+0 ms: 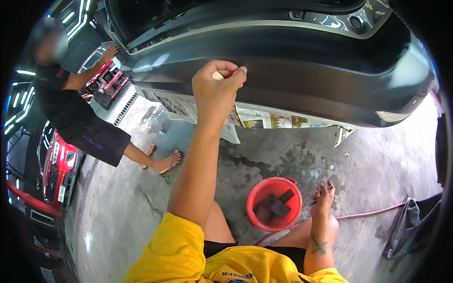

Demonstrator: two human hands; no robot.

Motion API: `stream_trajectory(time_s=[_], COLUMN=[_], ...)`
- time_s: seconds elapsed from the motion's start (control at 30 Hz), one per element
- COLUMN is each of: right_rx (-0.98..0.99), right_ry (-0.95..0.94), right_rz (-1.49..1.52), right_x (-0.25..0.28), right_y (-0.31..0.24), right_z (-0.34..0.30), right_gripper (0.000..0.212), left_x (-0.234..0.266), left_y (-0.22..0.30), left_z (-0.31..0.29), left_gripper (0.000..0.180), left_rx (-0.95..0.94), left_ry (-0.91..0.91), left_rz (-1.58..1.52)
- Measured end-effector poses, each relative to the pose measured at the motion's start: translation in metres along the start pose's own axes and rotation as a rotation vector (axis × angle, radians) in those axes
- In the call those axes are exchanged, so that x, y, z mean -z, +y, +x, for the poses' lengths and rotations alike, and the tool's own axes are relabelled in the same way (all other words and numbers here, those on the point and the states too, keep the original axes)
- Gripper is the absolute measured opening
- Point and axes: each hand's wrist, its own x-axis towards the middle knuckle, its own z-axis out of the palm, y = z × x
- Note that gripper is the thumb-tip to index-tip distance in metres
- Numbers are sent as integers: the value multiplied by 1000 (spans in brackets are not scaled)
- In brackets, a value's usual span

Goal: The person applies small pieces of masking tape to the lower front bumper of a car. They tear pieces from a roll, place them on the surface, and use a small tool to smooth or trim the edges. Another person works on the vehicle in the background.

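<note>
My left hand (213, 94) is raised in front of a dark grey car bumper (311, 80), its fingers curled around a small cream-coloured piece (217, 75). Most of that piece is hidden by the fingers, and whether it touches the bumper I cannot tell. Lower down, above my right knee, my right hand (322, 199) is closed on a slim pen-like tool (312, 203) with a shiny end. Sheets of newspaper (278, 118) hang along the bumper's lower edge. Between my knees and the car stands a red bucket (251, 207) with several dark blocks (276, 205) inside.
At the left a person in dark clothes (71, 108) rests a hand on the bumper's end. Behind them is a red car (63, 165). A pink hose (370, 213) runs over the wet-stained concrete floor, towards a dark grey cloth (408, 231) at the right.
</note>
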Motion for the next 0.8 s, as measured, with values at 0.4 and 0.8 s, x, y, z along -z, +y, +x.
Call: stream_trajectory(time_s=[0.4, 0.8], right_rx=[519, 596], right_ry=[-102, -158], right_rz=[-402, -384], right_x=[-34, -127], right_y=[-18, -58], right_z=[-82, -147], right_gripper=[29, 26], left_x=[22, 46], left_y=[-66, -74], left_z=[-7, 8], left_gripper=[45, 61], left_rx=[-933, -1061], left_ry=[153, -157], left_rz=[410, 817])
